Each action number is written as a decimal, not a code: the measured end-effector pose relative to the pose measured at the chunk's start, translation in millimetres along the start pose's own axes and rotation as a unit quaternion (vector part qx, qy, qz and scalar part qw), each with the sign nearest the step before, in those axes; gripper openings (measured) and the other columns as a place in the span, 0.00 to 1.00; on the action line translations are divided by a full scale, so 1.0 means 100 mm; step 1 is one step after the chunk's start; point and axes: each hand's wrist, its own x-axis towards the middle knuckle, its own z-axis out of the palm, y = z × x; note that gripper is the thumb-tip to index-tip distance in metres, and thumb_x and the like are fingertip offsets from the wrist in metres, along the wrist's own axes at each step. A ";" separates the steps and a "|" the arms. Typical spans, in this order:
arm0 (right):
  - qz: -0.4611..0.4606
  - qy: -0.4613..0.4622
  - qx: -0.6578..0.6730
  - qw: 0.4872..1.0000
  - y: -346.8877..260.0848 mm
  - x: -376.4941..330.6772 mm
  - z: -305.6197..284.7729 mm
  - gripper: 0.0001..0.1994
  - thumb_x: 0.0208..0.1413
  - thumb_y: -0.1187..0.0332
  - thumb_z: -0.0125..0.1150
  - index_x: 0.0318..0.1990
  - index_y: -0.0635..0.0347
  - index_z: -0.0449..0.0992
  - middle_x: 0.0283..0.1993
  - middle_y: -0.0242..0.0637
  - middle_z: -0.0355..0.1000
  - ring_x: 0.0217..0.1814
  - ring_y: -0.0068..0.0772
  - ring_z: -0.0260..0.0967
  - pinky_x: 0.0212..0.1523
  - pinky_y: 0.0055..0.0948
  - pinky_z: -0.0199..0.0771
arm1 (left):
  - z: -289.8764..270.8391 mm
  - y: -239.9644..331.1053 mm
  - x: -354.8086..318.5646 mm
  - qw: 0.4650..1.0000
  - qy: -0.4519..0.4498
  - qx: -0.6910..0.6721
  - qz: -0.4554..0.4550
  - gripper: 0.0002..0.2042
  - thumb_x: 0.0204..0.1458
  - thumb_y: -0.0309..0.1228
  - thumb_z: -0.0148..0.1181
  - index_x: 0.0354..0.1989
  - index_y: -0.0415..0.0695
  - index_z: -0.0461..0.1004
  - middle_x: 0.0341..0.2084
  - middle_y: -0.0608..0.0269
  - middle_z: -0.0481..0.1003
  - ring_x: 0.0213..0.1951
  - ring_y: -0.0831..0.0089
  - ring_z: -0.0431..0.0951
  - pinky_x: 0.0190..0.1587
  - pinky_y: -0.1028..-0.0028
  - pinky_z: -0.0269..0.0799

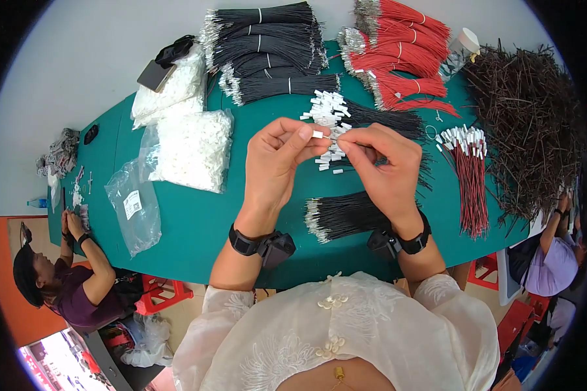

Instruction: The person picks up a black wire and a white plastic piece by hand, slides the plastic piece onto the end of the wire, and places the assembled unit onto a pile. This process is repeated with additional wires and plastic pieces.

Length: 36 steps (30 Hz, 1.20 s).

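Centrally, above the green table, both hands are raised and meet fingertip to fingertip. The left hand pinches a small white connector between thumb and forefinger, its other fingers curled below. The right hand has thumb and forefinger pressed together just beside that connector; what they grip is too thin to make out, though it may be a black wire. The palms hide most of whatever runs between them.

Just behind the fingertips lies a black wire bundle with white connectors, partly covered by the hands, so where it ends cannot be told. Nearer, under the right wrist, rests a bundle of bare-ended black wires, its right end hidden by the wrist strap.

Farther off sit tied black wire bundles and red wire bundles; to the right are red wires with white connectors and a loose dark wire heap, cut by the lens rim. At the left are bags of white parts.

A seated person at the near left and another person at the right edge are only partly visible.
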 end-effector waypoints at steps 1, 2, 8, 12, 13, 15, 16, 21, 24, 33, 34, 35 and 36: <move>0.013 0.002 0.009 1.000 0.01 0.00 0.01 0.05 0.51 0.80 0.68 0.36 0.64 0.82 0.25 0.31 0.73 0.23 0.16 0.64 0.23 0.18 0.59 | 0.01 -0.01 -0.01 1.000 0.001 0.009 0.008 0.07 0.63 0.27 0.57 0.39 0.33 0.75 0.40 0.46 0.80 0.39 0.67 0.84 0.46 0.70 0.83; 0.026 0.004 0.018 1.000 0.02 0.00 0.02 0.05 0.51 0.80 0.68 0.36 0.65 0.82 0.26 0.31 0.73 0.23 0.15 0.64 0.23 0.18 0.59 | 0.03 -0.01 -0.01 1.000 0.001 0.009 0.008 0.07 0.63 0.27 0.57 0.39 0.33 0.75 0.40 0.46 0.80 0.39 0.67 0.84 0.46 0.70 0.83; 0.054 -0.001 0.048 0.997 0.01 -0.02 0.07 0.04 0.52 0.79 0.67 0.35 0.65 0.81 0.27 0.31 0.74 0.24 0.15 0.64 0.25 0.18 0.60 | 0.08 -0.07 -0.03 1.000 0.016 0.017 0.008 0.07 0.64 0.27 0.56 0.39 0.33 0.74 0.41 0.45 0.80 0.41 0.65 0.83 0.48 0.69 0.82; 0.017 0.016 0.021 1.000 0.06 0.00 0.10 0.04 0.53 0.79 0.67 0.36 0.65 0.81 0.26 0.32 0.74 0.24 0.16 0.64 0.24 0.18 0.60 | 0.11 -0.13 -0.03 1.000 0.027 0.007 0.003 0.07 0.64 0.26 0.55 0.39 0.33 0.73 0.41 0.45 0.80 0.41 0.65 0.83 0.48 0.68 0.82; 0.014 0.011 0.017 1.000 0.06 -0.01 0.10 0.04 0.53 0.79 0.67 0.37 0.65 0.81 0.26 0.32 0.74 0.24 0.17 0.65 0.24 0.18 0.60 | 0.12 -0.13 -0.03 1.000 0.031 0.003 0.001 0.07 0.65 0.26 0.55 0.39 0.33 0.73 0.41 0.45 0.80 0.41 0.65 0.83 0.48 0.68 0.82; 0.008 0.002 0.009 1.000 0.05 -0.01 0.11 0.05 0.53 0.79 0.66 0.37 0.65 0.82 0.26 0.33 0.74 0.23 0.18 0.66 0.23 0.18 0.61 | 0.13 -0.15 -0.04 0.999 0.034 0.003 0.003 0.07 0.65 0.26 0.55 0.39 0.33 0.73 0.41 0.45 0.80 0.41 0.65 0.83 0.48 0.68 0.82; 0.007 0.003 0.008 1.000 0.05 -0.01 0.11 0.05 0.53 0.79 0.66 0.37 0.65 0.82 0.26 0.33 0.74 0.23 0.18 0.66 0.23 0.18 0.61 | 0.14 -0.15 -0.04 0.999 0.038 0.003 0.005 0.07 0.65 0.26 0.54 0.39 0.33 0.73 0.41 0.46 0.80 0.41 0.65 0.83 0.48 0.68 0.82; -0.016 0.003 -0.008 1.000 0.11 0.01 0.13 0.05 0.53 0.79 0.66 0.38 0.65 0.82 0.26 0.34 0.74 0.23 0.19 0.67 0.22 0.19 0.62 | 0.09 -0.28 -0.03 0.999 0.042 0.001 0.011 0.08 0.65 0.27 0.54 0.40 0.33 0.73 0.40 0.47 0.80 0.41 0.65 0.83 0.48 0.68 0.82; -0.017 -0.013 -0.019 1.000 0.16 0.02 0.10 0.05 0.53 0.79 0.66 0.38 0.65 0.82 0.26 0.34 0.74 0.23 0.20 0.68 0.23 0.20 0.63 | 0.04 -0.29 0.03 0.999 0.040 -0.003 -0.011 0.09 0.65 0.28 0.54 0.40 0.33 0.74 0.40 0.48 0.80 0.41 0.66 0.83 0.48 0.69 0.82; -0.075 -0.046 -0.062 0.994 0.29 0.06 0.03 0.06 0.52 0.78 0.67 0.38 0.64 0.82 0.28 0.40 0.77 0.23 0.30 0.71 0.24 0.25 0.67 | -0.06 -0.38 0.05 0.995 0.058 -0.059 -0.061 0.10 0.65 0.30 0.55 0.42 0.34 0.74 0.37 0.53 0.81 0.39 0.66 0.84 0.46 0.69 0.82; -0.072 -0.055 -0.068 0.994 0.28 0.05 0.02 0.06 0.51 0.78 0.67 0.38 0.64 0.82 0.29 0.40 0.77 0.23 0.32 0.72 0.24 0.26 0.68 | -0.05 -0.37 0.05 0.995 0.059 -0.060 -0.061 0.10 0.65 0.30 0.55 0.42 0.34 0.74 0.37 0.53 0.81 0.39 0.66 0.84 0.46 0.69 0.82; -0.068 -0.063 -0.075 0.993 0.28 0.04 0.01 0.06 0.51 0.78 0.68 0.38 0.64 0.82 0.29 0.41 0.78 0.24 0.35 0.72 0.25 0.27 0.69 | -0.04 -0.33 0.06 0.996 0.059 -0.036 -0.065 0.10 0.65 0.30 0.56 0.41 0.34 0.75 0.37 0.53 0.81 0.40 0.66 0.84 0.45 0.70 0.81; -0.068 -0.065 -0.073 0.993 0.31 0.04 -0.01 0.06 0.51 0.78 0.68 0.38 0.64 0.82 0.29 0.41 0.78 0.24 0.35 0.72 0.25 0.27 0.69 | -0.03 -0.30 0.08 0.996 0.060 -0.011 -0.068 0.10 0.64 0.30 0.57 0.40 0.34 0.76 0.36 0.54 0.81 0.40 0.67 0.83 0.45 0.71 0.81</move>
